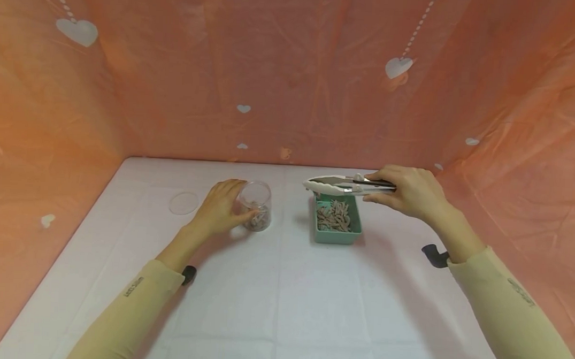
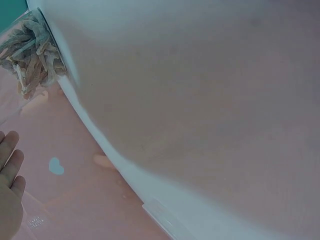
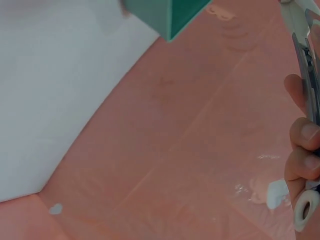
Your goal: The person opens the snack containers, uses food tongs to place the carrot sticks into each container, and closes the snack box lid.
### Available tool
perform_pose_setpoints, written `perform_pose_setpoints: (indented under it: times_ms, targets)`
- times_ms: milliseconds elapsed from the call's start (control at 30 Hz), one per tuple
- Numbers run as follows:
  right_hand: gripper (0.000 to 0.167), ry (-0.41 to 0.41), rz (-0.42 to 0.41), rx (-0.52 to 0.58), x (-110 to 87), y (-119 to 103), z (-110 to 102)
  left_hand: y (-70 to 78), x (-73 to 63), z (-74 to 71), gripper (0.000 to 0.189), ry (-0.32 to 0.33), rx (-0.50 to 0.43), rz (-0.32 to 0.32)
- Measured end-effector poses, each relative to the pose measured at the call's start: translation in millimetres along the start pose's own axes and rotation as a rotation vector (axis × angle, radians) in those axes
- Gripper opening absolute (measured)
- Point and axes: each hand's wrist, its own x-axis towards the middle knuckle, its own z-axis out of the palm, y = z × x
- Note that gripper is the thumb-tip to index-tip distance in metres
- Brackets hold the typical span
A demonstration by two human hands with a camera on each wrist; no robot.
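The left hand holds a clear jar, part-filled with greyish-brown pieces, on the counter. The right hand grips tongs above a green tub of similar pieces; 1 clear disc lies left.

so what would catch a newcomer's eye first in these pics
Probably the orange backdrop, dotted with white hearts, rising behind and beside the white table. Next, the tongs in the right hand, near a green container of greyish-brown strips. Then, to the left, the left hand around a clear jar partly filled with similar strips.
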Motion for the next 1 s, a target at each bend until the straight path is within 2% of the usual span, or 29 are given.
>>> perform_pose_setpoints:
  times_ms: [500,733,1000]
  targets:
    - [0.044,0.027,-0.098,0.060,42.0,-23,10,-3.8,4.5,4.9,0.078,0.015,0.009,0.024]
    - [0.049,-0.037,-0.100,0.073,62.6,-39,19,-1.7,4.4,4.3,0.077,0.016,0.002,0.018]
    - [0.045,-0.062,-0.124,0.072,77.6,-53,32,3.1,5.5,4.3,0.081,-0.001,0.007,0.011]
